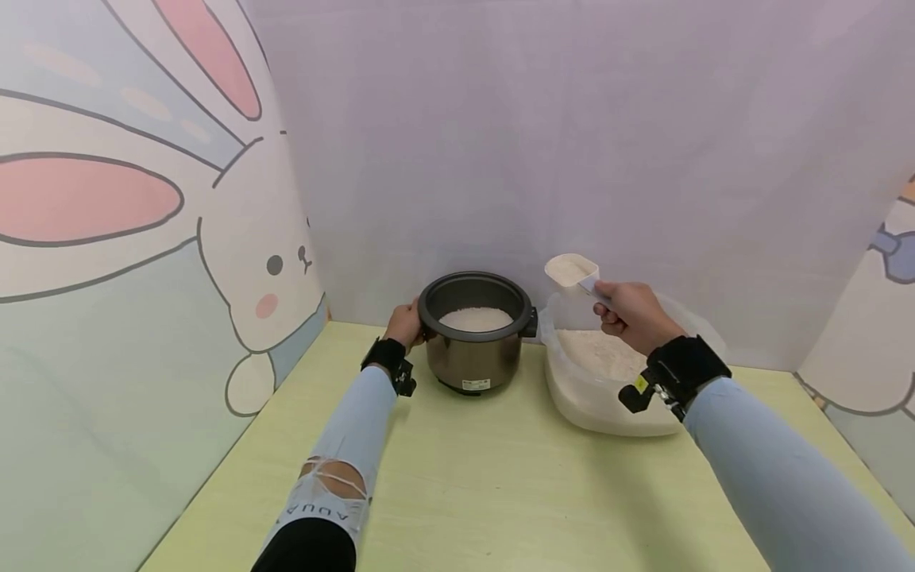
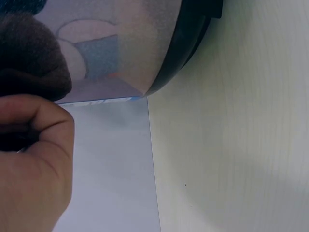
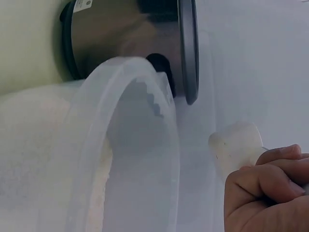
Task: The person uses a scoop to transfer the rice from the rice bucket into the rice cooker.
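A dark brown rice cooker (image 1: 472,357) stands lidless on the table, with white rice (image 1: 477,319) inside. My left hand (image 1: 405,324) grips its left side near the rim; in the left wrist view, curled fingers meet the cooker's shiny wall (image 2: 140,38), though their tips are hidden. A white measuring scoop (image 1: 572,274) filled with rice is held by its handle in my right hand (image 1: 636,315). That scoop is raised above the back left rim of a translucent plastic tub (image 1: 608,409), apart from it. More rice (image 1: 600,353) lies in the tub.
The pale yellow-green table (image 1: 472,485) carries the cooker and the tub side by side. Close behind them rises a plain lilac back wall (image 1: 429,159). A side panel with a rabbit drawing (image 1: 250,262) borders the left, another printed panel (image 1: 865,349) the right.
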`<state>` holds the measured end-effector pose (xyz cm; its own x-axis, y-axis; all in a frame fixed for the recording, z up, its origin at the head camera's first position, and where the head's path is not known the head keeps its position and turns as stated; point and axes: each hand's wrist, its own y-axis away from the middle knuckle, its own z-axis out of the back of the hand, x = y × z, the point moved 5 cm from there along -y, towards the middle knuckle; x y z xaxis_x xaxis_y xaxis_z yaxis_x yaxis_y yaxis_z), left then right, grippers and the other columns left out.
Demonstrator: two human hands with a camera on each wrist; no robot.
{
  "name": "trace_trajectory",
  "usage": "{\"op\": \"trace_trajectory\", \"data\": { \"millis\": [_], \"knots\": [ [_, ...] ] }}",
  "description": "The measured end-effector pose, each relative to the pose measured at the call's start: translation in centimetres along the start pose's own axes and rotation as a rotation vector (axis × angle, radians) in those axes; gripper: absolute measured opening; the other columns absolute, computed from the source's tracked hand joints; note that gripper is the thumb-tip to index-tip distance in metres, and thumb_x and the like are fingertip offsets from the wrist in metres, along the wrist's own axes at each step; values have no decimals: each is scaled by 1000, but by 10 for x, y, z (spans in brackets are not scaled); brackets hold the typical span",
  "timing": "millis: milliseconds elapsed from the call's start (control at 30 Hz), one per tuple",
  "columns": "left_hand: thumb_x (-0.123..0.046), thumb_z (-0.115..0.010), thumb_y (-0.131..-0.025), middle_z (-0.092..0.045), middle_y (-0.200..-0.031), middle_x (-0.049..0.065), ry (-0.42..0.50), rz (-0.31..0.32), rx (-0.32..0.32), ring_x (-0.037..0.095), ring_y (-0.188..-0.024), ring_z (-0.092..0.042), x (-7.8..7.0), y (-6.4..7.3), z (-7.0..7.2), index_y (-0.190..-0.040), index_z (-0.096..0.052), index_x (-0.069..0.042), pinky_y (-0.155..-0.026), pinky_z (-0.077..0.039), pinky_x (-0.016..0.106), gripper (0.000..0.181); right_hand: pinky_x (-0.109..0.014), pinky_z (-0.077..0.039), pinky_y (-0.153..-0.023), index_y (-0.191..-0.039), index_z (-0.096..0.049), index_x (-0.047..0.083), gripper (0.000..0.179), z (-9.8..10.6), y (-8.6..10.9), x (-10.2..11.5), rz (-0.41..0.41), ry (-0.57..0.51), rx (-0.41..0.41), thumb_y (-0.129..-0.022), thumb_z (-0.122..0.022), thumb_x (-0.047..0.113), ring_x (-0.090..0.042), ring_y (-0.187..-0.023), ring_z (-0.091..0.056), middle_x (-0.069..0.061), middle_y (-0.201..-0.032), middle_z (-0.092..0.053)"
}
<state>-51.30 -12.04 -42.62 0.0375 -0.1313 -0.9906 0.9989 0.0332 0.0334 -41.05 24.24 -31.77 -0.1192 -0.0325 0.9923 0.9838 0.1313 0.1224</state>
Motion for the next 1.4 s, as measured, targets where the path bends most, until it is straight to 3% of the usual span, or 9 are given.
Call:
{"op": "trace_trajectory", "data": {
  "millis": [367, 567, 767, 900, 1000, 1100, 1233, 1400],
  "knots": [
    [-43, -38, -112, -48, -58, 0, 24, 11, 10, 9, -46, -44, 1, -5, -1, -83, -53, -9, -47, -40, 24, 47, -25, -28, -56, -117, -37, 0, 14, -47, -15, 14, 22, -70, 24, -112, -36, 13, -10, -61, -29, -2, -81, -41],
    [-43, -39, -112, -50, -59, 0, 41, 9, 12, 9, -46, -44, -3, 5, 1, -83, -53, -8, -47, -40, 24, 47, -23, -28, -58, -129, -35, -6, 26, -69, -23, 13, 37, -18, 57, -112, -38, 13, -9, -65, -30, -2, -86, -40],
    [-43, -38, -112, -51, -58, 0, 43, 17, 12, 10, -45, -44, 2, -2, 4, -83, -54, -8, -46, -40, 24, 48, -25, -28, -59, -123, -40, -7, 21, -81, -30, 9, 72, 56, 68, -112, -38, 12, -10, -64, -30, -2, -84, -38],
    [-41, -39, -112, -51, -58, -1, 75, 11, 27, 9, -46, -44, -4, 6, 3, -80, -54, -9, -47, -41, 23, 48, -26, -26, -60, -134, -42, -7, 29, -89, -33, 8, 115, 138, 67, -112, -38, 10, -11, -65, -29, -4, -87, -36],
    [-40, -40, -112, -50, -59, -1, 86, 6, 30, 9, -47, -44, -8, 11, 2, -80, -54, -9, -48, -41, 24, 46, -27, -27, -61, -149, -37, -5, 40, -94, -32, 8, 133, 183, 63, -112, -37, 9, -12, -68, -29, -6, -91, -36],
    [-40, -40, -112, -47, -59, -1, 67, -2, 26, 9, -48, -44, -9, 11, 0, -81, -52, -10, -49, -41, 24, 45, -28, -27, -63, -154, -32, -4, 44, -97, -30, 9, 131, 203, 53, -112, -35, 9, -13, -69, -29, -8, -94, -37],
    [-41, -39, -112, -44, -59, -2, 22, -1, 8, 8, -47, -42, -4, 5, -1, -81, -50, -10, -50, -42, 25, 45, -30, -28, -66, -152, -34, -6, 43, -99, -30, 9, 124, 240, 33, -112, -35, 10, -15, -73, -30, -15, -115, -42],
    [-42, -38, -112, -44, -59, -2, 22, 14, -4, 9, -46, -42, 2, -4, -1, -80, -48, -10, -49, -42, 26, 46, -35, -28, -75, -156, -28, -4, 46, -103, -34, 9, 132, 308, 17, -112, -34, 9, -20, -85, -33, -24, -143, -37]
  ]
}}
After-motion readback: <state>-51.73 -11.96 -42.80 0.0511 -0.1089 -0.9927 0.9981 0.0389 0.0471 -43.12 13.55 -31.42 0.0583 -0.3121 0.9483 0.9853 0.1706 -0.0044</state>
